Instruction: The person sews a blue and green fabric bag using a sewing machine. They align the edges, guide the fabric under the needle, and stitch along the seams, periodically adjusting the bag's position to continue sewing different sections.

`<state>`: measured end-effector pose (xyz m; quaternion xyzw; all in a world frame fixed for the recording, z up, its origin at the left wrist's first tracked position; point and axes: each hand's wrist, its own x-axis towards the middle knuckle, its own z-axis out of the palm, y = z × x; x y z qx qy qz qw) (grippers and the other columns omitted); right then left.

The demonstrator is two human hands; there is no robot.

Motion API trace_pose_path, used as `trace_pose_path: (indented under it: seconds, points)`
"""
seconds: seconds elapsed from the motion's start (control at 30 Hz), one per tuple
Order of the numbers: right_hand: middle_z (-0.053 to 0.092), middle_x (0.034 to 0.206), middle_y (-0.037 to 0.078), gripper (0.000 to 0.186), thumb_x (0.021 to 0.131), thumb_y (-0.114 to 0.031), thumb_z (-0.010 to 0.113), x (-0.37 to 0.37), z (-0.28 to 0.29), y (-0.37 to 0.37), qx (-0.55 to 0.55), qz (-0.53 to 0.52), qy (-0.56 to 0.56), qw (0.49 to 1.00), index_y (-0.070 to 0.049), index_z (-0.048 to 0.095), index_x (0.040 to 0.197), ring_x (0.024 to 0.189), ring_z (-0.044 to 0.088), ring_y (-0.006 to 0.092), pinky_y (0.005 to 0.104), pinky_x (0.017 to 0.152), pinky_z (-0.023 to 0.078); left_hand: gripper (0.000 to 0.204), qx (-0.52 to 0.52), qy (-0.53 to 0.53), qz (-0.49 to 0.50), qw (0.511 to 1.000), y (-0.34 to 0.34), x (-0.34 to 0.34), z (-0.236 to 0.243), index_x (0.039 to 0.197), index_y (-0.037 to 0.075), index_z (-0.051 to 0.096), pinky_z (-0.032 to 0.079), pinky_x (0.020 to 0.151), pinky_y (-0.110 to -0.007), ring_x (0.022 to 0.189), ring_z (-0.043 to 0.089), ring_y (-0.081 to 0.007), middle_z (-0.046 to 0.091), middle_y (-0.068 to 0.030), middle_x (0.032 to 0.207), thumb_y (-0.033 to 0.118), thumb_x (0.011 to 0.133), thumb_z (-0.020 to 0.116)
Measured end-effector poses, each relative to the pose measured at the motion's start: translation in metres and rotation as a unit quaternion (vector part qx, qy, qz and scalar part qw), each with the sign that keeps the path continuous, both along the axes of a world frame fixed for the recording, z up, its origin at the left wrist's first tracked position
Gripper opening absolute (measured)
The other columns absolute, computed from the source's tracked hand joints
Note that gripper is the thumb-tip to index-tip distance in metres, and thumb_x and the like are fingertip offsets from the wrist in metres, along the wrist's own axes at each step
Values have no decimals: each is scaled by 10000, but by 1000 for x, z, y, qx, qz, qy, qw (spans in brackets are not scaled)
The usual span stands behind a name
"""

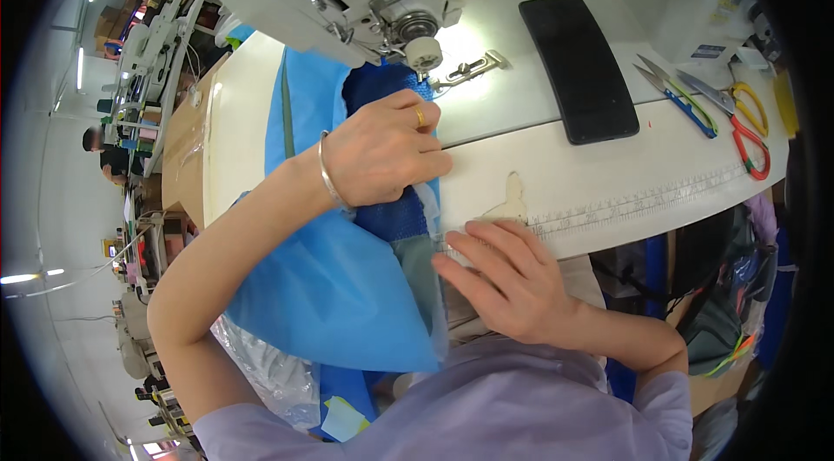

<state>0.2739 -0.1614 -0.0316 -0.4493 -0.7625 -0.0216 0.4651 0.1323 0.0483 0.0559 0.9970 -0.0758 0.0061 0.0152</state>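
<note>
Light blue fabric [321, 287] with dark blue mesh [391, 216] and a grey-green panel [421, 274] lies under the sewing machine head [347, 9] and hangs over the table's front edge. My left hand [382, 148], with a ring and a bracelet, rests on the mesh just in front of the needle area. Its fingers are bent and closed on the fabric's right edge; the fingertips are partly hidden. My right hand [508, 278] has its fingers stretched out at the table edge, the tips touching or close to the fabric edge.
A black phone [580, 70] lies on the white table right of the metal seam guide [469, 70]. Thread snips [682, 100] and red-and-yellow-handled scissors [738, 118] lie farther right. A ruler strip [643, 200] runs along the front edge. Another person [113, 157] is far left.
</note>
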Motion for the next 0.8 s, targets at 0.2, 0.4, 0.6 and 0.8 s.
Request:
trace_pose_path:
  seconds: [0.2, 0.4, 0.6, 0.8]
  points:
    - [647, 1257, 144, 310, 878, -174, 626, -6, 5, 8, -16, 60, -44, 997, -70, 709, 1157, 1167, 599, 294, 419, 947, 522, 184, -161, 55, 81, 982, -19, -11, -3, 708, 146, 589, 411, 715, -332, 725, 511, -229, 555, 11, 675, 1, 612, 648]
    - [685, 1149, 165, 305, 848, -195, 614, -16, -2, 9, 11, 75, -71, 995, 6, 716, 1054, 1112, 616, 307, 420, 958, 511, 257, -210, 74, 123, 967, -36, -19, -6, 767, 143, 625, 385, 706, -334, 752, 527, -208, 644, 24, 879, -60, 615, 587]
    - [698, 1064, 184, 301, 828, -182, 607, -17, -2, 9, 29, 71, -101, 992, 37, 713, 1005, 1069, 626, 299, 408, 951, 513, 462, -124, -37, 141, 981, -47, -27, -8, 1128, 79, 683, 465, 946, -396, 1076, 606, -286, 602, -150, 1320, -61, 699, 585]
    - [681, 1073, 170, 285, 837, -154, 600, -17, -10, 11, 59, 75, -123, 988, 43, 708, 1011, 1026, 629, 289, 397, 935, 518, 597, -40, -39, 277, 959, -30, -45, -21, 1422, -9, 526, 352, 1180, -497, 1365, 479, -400, 492, -205, 1487, -12, 830, 602]
